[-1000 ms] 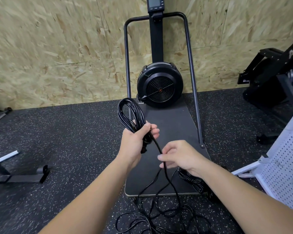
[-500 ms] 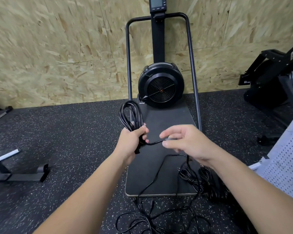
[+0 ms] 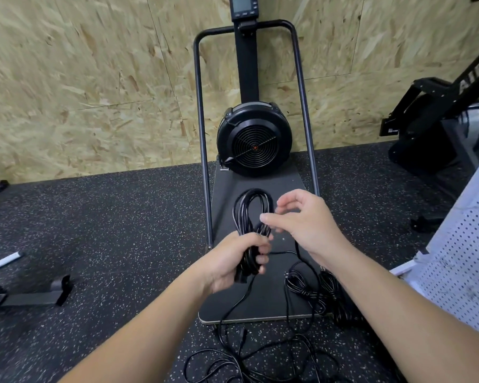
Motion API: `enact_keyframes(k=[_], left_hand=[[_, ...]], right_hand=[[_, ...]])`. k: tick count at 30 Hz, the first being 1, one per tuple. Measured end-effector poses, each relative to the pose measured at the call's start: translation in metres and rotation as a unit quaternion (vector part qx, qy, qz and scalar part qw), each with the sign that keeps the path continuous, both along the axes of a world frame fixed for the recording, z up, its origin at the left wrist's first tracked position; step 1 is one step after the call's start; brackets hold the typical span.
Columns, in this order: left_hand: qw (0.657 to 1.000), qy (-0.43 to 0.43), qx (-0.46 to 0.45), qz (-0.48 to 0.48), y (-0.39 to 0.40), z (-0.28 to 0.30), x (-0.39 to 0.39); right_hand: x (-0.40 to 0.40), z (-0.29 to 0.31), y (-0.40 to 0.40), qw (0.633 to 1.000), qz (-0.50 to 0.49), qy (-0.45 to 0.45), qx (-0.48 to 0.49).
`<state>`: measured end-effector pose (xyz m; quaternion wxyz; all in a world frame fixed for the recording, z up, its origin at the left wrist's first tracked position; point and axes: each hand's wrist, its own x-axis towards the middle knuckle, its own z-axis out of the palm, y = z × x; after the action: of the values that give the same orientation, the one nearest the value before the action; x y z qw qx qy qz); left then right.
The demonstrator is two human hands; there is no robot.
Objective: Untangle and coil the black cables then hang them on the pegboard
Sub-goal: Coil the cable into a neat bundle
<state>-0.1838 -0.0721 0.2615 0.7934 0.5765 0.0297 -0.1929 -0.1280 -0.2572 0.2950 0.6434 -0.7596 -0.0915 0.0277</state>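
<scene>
Tightly within left fingers (image 3: 256, 244): cable coil (image 3: 250, 211)

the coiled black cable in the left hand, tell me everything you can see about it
The coiled cable is thin, black and slightly glossy, like rubber or plastic sheathing, wound into several long oval loops. The loops stand up above the left hand, whose fingers curl round their gathered lower part. A loose strand trails from the fist down toward the tangled cable on the floor. The right hand is at the loops' right side with fingers bent; whether it pinches a strand is unclear. Behind it lies the machine's dark base board.
</scene>
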Motion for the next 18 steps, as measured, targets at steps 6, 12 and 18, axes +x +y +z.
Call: enact_keyframes(k=[6, 12, 18], left_hand=[[0.993, -0.018, -0.074, 0.089, 0.007, 0.002, 0.007], [0.989, -0.051, -0.009, 0.141, 0.019, 0.001, 0.011], [0.982, -0.085, 0.112, 0.128, 0.023, -0.01, 0.009]], right_hand=[[0.006, -0.028, -0.01, 0.986, 0.127, 0.066, -0.085], [0.016, -0.035, -0.011, 0.963, 0.039, -0.086, -0.251], [0.001, 0.007, -0.002, 0.998, 0.031, -0.048, -0.019]])
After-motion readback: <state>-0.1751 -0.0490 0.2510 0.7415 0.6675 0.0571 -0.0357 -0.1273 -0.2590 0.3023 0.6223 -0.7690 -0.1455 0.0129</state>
